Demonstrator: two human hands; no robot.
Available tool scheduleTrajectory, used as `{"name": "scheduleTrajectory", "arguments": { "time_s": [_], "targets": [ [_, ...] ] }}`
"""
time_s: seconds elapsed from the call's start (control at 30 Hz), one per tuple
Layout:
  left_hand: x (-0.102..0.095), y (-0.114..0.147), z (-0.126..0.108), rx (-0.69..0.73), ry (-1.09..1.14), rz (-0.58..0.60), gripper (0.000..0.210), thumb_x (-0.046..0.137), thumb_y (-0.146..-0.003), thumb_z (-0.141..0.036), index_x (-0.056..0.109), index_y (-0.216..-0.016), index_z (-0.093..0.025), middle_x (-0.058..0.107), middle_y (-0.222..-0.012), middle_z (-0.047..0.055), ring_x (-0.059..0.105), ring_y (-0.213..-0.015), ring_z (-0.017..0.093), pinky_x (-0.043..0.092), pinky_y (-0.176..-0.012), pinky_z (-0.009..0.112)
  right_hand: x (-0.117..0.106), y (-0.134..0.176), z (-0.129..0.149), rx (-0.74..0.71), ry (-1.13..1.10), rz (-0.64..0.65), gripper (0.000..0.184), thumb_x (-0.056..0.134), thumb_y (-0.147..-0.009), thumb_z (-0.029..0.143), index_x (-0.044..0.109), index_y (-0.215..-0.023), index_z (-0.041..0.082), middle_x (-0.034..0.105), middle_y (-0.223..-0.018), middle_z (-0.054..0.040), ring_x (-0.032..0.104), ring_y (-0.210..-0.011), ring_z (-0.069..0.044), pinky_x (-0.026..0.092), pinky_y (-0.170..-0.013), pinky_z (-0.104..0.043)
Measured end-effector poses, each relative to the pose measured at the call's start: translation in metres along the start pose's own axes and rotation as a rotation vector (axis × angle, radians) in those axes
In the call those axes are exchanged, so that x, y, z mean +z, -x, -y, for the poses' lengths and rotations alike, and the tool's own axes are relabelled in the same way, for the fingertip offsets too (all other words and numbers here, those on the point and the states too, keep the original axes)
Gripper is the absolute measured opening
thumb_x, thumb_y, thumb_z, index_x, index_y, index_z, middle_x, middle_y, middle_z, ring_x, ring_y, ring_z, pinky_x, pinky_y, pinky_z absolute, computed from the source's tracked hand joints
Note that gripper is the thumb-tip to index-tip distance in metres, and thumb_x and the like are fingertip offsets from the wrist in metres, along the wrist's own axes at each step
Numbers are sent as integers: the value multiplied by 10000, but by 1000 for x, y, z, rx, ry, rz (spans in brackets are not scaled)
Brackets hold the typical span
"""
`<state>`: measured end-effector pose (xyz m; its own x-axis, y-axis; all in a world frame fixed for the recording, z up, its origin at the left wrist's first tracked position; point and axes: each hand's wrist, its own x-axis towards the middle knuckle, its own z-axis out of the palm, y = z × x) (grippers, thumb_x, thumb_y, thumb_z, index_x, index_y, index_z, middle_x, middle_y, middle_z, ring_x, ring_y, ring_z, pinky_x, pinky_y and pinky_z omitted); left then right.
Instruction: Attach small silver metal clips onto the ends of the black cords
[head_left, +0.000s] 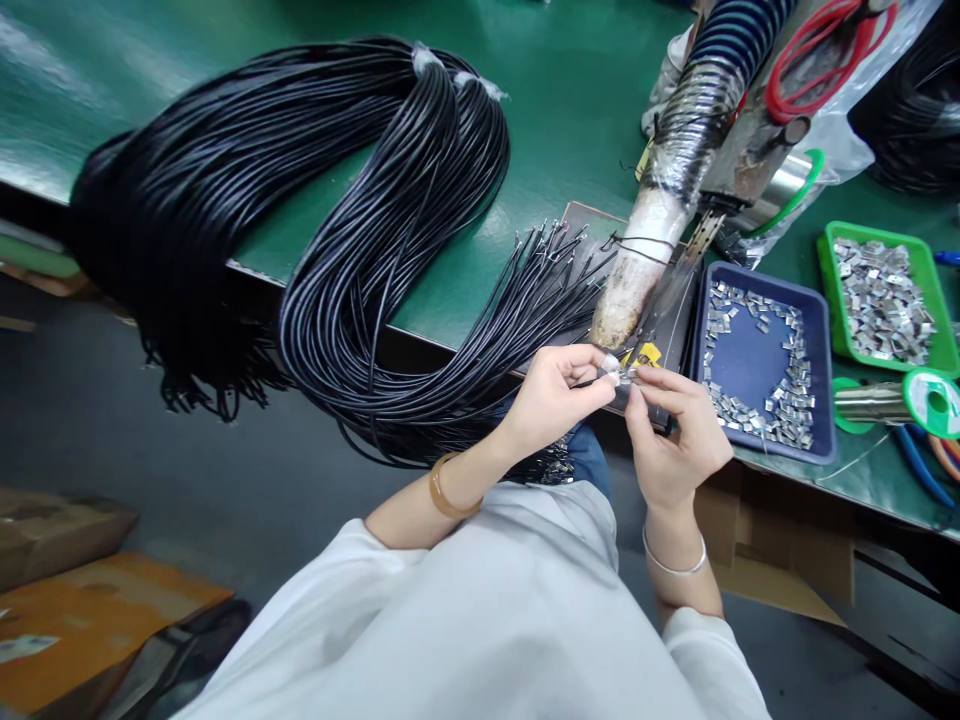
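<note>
My left hand (559, 392) is closed in a pinch at the table's front edge, on what looks like the end of a black cable. Fingertips of my right hand (675, 425) meet it from the other side, closed on a small silvery metal connector (624, 376). Fingers hide most of both pieces. Just beyond them are a metal soldering fixture (660, 300) and a yellow piece (646, 354). A large bundle of black cables (352, 300) curves across the table, its stripped ends fanned out left of my hands. Finished-looking metal ends (555, 462) hang near my lap.
A blue tray (825, 400) and a green tray (836, 300) hold many small metal connectors on the right. Solder wire spools (874, 403) stand beside them. A ribbed extraction hose (690, 130) comes down above my hands. Cardboard boxes (780, 590) sit below the table.
</note>
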<state>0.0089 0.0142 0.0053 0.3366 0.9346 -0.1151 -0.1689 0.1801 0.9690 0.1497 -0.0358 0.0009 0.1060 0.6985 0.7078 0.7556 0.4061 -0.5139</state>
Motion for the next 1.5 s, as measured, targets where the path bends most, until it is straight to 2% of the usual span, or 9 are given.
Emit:
{"name": "scheduleTrajectory", "arguments": {
  "time_s": [0.37,0.67,0.97,1.17,1.37,1.43,1.5],
  "targets": [
    [2,-1,-7,27,-3,-31,136,676,-726,-239,622,-742,-115,346,-532,-78,297,-500,43,243,-505,212,-1,-5,4,7,2,4,170,707,-804,102,650,-898,230,748,-986,-24,730,-890,-172,615,-807,-338],
    [0,-1,-2,-9,-1,-11,117,689,-722,-218,631,-739,-118,363,-521,-79,302,-492,40,243,-500,201,-2,-2,2,4,-8,38,168,694,-819,96,647,-906,232,752,-983,-16,730,-883,-155,606,-802,-301],
    [5,1,-3,37,-33,-50,91,681,-728,-208,641,-740,-128,356,-540,-70,295,-507,46,241,-491,205,0,-5,4,-10,61,-6,197,728,-811,94,693,-922,253,749,-959,-2,732,-857,-147,614,-802,-286],
    [3,1,-5,35,-13,-18,117,680,-723,-233,637,-731,-124,380,-533,-66,307,-500,45,248,-489,202,-3,-4,7,-46,79,1,215,737,-783,76,666,-903,239,756,-1001,-13,738,-887,-151,616,-817,-274],
    [-3,2,0,-13,-30,41,135,677,-762,-249,627,-735,-127,323,-521,-80,259,-484,39,195,-480,209,-4,1,6,-88,81,42,197,714,-799,91,624,-903,232,763,-1014,-25,743,-869,-143,614,-799,-262],
    [-2,4,0,-19,-21,53,130,681,-762,-247,631,-744,-128,333,-522,-79,269,-484,40,204,-479,206,-4,2,6,-61,54,12,195,713,-803,94,627,-905,236,766,-988,-13,745,-863,-145,614,-799,-270],
    [-1,6,-2,-19,6,56,119,689,-748,-235,634,-751,-130,372,-529,-75,295,-488,39,230,-477,197,-4,3,6,37,-24,-11,161,702,-820,116,624,-900,231,763,-943,-9,746,-862,-154,617,-776,-279]
  ]
}}
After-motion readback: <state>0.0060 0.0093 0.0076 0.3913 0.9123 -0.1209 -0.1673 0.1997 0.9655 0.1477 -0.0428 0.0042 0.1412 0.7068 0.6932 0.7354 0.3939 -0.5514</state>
